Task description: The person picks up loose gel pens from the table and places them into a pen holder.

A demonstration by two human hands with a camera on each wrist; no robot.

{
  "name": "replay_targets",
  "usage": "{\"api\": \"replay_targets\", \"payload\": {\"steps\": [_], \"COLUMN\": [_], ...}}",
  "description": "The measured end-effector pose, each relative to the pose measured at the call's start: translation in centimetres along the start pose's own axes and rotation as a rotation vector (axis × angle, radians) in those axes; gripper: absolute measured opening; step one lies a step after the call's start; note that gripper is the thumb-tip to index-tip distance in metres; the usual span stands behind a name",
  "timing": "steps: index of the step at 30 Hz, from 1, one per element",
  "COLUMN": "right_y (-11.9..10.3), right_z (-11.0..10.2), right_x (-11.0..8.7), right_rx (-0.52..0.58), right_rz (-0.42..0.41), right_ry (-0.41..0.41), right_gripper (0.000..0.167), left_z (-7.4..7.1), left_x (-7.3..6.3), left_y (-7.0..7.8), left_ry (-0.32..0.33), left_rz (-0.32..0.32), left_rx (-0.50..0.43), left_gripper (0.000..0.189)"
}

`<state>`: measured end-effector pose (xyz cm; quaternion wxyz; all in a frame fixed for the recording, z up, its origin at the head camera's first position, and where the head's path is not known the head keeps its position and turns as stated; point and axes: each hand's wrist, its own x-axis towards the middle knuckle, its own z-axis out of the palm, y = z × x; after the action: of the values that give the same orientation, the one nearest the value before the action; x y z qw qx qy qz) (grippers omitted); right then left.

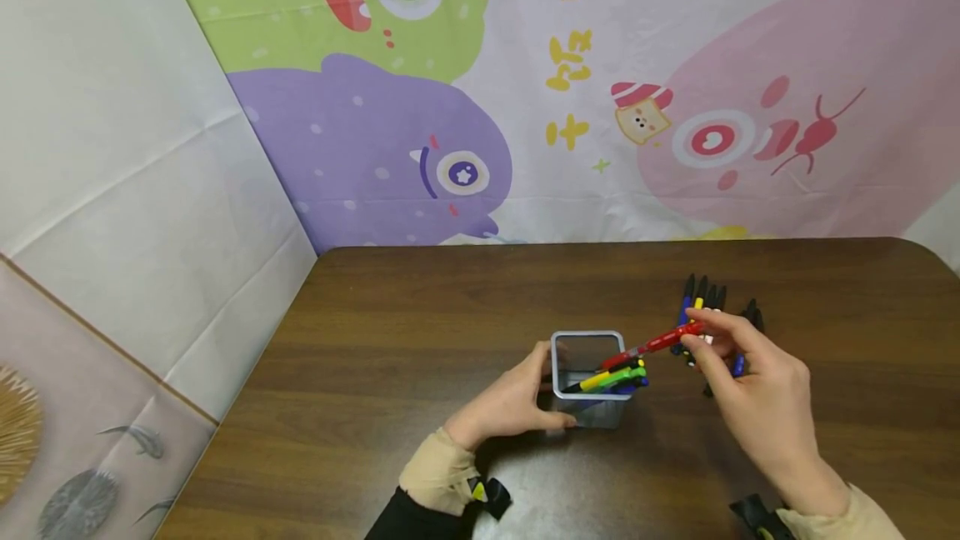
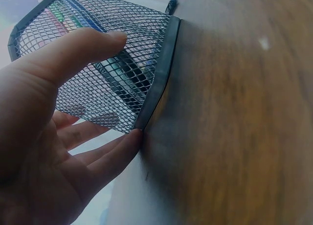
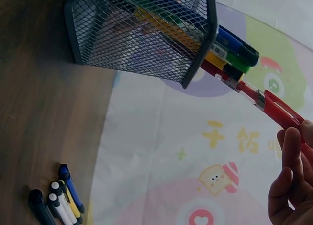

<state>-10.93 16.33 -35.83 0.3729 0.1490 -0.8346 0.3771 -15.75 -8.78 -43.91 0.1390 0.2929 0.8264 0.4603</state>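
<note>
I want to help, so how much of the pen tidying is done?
Yellow, green and blue pens are already in the mesh cup. The right hand pinches a red pen, one end at the cup's opening. Still left: the other pens lying on the table.

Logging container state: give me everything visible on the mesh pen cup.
The mesh pen cup is open-topped and squarish, with metal-looking wire walls and solid bands at rim and base, dark in the wrist views. It appears to stand upright on the brown table. Yellow, green and blue pens lean inside, ends past the rim on the right. The left grip holds it from the left; a red pen reaches into its mouth.
</note>
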Motion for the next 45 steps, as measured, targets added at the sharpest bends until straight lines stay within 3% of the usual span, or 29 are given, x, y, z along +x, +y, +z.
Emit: {"api": "replay_targets", "payload": {"steps": [7,18,30,45], "right_y": [-0.1,0.1,0.4,0.4], "right_z": [0.5,1.6,2.1,2.7], "right_x": [-0.2,-0.9,-1.2,-1.6], "right_rx": [0.002,0.015,-0.010,0.036], "right_rz": [-0.002,0.014,0.008,0.112], "right_ry": [-0.025,-0.128,-0.170,-0.262], "right_gripper": [0.035,0.026,0.020,0.014], "left_z": [-0.1,-0.1,-0.1,-0.1], "left_x": [0.0,0.0,0.0,0.0], "left_y": [0.1,0.1,0.1,0.0], "left_ry": [-0.004,-0.001,0.000,0.002], "left_rz": [-0.004,0.004,-0.003,-0.003], "left_rx": [0.013,0.035,0.059,0.057], "left_gripper": [0.081,0.080,0.080,0.076]}}
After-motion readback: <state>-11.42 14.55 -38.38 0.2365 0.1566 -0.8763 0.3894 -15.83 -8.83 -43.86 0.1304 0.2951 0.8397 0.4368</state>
